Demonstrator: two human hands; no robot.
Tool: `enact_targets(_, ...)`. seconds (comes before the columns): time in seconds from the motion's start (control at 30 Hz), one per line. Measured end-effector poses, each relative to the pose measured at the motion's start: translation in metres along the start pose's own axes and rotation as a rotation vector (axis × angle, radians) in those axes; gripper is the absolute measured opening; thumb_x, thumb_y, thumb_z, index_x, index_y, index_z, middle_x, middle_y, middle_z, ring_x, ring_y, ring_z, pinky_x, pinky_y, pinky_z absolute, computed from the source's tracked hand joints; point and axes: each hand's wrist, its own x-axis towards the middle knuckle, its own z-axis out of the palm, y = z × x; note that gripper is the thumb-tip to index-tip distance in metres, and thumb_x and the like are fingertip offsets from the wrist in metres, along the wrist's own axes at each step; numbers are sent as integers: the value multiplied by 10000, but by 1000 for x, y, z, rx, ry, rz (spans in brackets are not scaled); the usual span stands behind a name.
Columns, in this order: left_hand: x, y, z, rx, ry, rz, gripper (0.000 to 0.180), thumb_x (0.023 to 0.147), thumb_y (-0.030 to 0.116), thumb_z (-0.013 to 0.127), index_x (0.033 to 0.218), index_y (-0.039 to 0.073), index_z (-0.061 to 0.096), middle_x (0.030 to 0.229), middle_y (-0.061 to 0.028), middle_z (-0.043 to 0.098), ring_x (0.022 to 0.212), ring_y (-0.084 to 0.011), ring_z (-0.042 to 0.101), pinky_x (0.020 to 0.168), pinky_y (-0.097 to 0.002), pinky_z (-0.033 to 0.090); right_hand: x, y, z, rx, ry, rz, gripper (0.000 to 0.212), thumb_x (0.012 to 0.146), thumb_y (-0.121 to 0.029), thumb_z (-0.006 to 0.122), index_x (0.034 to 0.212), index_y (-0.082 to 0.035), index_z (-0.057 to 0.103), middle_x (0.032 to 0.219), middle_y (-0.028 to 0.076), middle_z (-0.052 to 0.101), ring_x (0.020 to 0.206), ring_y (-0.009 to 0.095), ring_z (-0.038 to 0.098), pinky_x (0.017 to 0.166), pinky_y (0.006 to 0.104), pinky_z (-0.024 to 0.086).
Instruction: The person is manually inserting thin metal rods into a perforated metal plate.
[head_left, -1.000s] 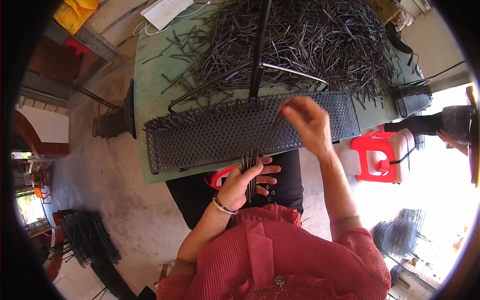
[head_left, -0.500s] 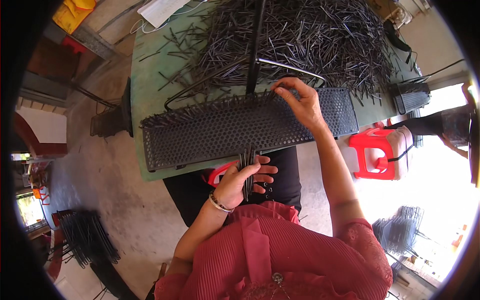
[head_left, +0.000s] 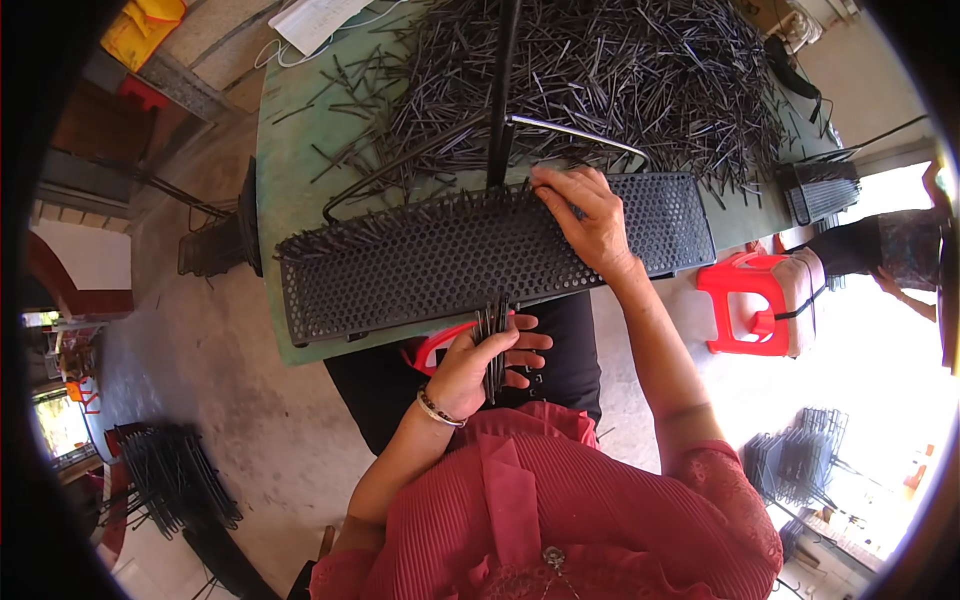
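Observation:
A long black perforated board lies tilted at the table's near edge. Dark thin strips stick out of the holes along its far edge, from the left end to near the middle. My right hand is at the end of that row, with its fingers closed at the far edge; what they pinch is hidden. Below the board's near edge, my left hand grips a bundle of thin dark strips between thumb and palm, its other fingers spread.
A big heap of loose strips covers the far part of the green table. A black post with a metal bracket rises behind the board. A red stool stands at right, near another person's arm.
My right hand has shifted slightly left along the far edge, and its fingers have folded down over it. My left hand keeps the bundle in nearly the same place.

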Motion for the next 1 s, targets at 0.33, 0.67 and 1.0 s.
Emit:
enact_targets(0.33,-2,-3,-1,-11,-3,-8,363,926,199,499,1250,34,489,1070,-128,631,860,-171,636,624,-263,525,6,-5,-3,-175,-162,-186,329,812,-1,607,1140,-28,598,941,93,647,849,252,585,779,345,453)
enact_targets(0.67,2,-6,-4,-164,-76,62,359,929,101,437,1260,-37,434,1185,-204,566,1060,-265,590,856,-378,513,10,-13,-2,-243,-230,-175,332,793,18,584,1122,-22,598,1020,115,565,886,276,539,799,367,428)
enact_targets(1.0,3,1,-4,-209,-234,119,365,938,101,428,1275,-40,414,1241,-229,523,1125,-307,547,933,-429,466,-22,-65,-21,284,-250,326,165,842,-107,640,953,13,654,881,129,640,838,245,610,751,325,473)
